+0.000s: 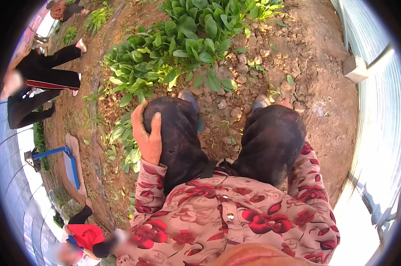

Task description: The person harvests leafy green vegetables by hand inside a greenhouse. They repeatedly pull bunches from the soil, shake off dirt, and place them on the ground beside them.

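My left hand (pixel 149 136) rests on my left knee (pixel 170 116), thumb and fingers apart, with nothing in it. Most of my right hand (pixel 285 102) is hidden behind my right knee (pixel 273 129); only a little of it shows beyond the dark trouser leg, low by the soil. Before me grows a dense patch of broad-leaved green plants (pixel 187 40), spinach-like. Smaller leafy plants (pixel 124 129) stand beside my left knee. Between my shoes lies bare, cracked soil (pixel 225 109) with loose clods and a few stray leaves.
Translucent plastic sheeting (pixel 379 99) runs along the right, with a concrete block (pixel 355 68) at its foot. At left are a blue platform scale (pixel 71 168), people in dark trousers (pixel 51 71), a person in red (pixel 85 234) and filled bags (pixel 69 207).
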`<action>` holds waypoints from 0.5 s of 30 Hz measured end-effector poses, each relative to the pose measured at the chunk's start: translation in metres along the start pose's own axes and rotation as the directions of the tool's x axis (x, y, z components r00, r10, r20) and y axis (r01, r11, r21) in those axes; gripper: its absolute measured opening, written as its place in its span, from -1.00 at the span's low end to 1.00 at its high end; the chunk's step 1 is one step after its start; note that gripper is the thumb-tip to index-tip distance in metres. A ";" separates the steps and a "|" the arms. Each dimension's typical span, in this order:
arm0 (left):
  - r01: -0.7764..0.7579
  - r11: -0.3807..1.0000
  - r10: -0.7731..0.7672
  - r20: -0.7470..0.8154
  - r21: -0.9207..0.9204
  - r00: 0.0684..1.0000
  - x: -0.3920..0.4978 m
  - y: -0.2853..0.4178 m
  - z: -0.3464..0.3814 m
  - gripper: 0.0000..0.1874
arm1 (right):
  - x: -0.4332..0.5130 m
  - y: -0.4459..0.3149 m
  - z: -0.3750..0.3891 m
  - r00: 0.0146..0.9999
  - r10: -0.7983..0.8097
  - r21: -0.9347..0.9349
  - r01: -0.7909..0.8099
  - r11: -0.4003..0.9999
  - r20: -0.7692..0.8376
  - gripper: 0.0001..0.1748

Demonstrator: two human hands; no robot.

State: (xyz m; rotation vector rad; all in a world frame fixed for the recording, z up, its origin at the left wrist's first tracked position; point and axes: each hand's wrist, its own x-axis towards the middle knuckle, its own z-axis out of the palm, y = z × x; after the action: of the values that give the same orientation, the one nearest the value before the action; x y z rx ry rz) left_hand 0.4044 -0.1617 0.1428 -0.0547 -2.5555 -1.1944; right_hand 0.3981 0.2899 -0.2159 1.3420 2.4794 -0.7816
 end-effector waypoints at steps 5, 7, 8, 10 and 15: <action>0.127 0.985 -0.105 0.183 -0.115 0.977 0.046 -0.015 -0.014 -0.56 | 0.055 0.046 -0.097 0.530 -0.817 -0.182 0.847 0.499 0.228 -0.46; -0.136 0.991 0.132 0.370 -0.013 0.919 0.094 -0.001 0.000 -0.51 | 0.064 0.009 -0.164 0.525 -0.733 -0.241 0.851 0.467 0.433 -0.47; -0.289 0.954 0.225 0.453 0.076 0.863 0.110 0.006 -0.001 -0.49 | 0.045 -0.053 -0.196 0.515 -0.651 -0.290 0.856 0.428 0.558 -0.47; -0.539 0.842 0.398 0.628 0.041 0.669 0.145 0.010 0.036 -0.46 | -0.025 -0.144 -0.245 0.781 -0.469 -0.090 0.547 0.832 0.412 -0.48; -0.725 0.659 0.381 0.920 -0.200 0.092 0.166 -0.009 0.214 -0.52 | -0.038 -0.243 -0.242 0.707 -0.455 0.169 0.439 0.883 0.541 -0.44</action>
State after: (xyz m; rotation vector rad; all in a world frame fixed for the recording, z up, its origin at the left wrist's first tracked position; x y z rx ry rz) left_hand 0.1876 -0.0226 0.0582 -2.0654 -2.9053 -0.3368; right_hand 0.2334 0.2879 0.0873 0.3762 2.2889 -1.1218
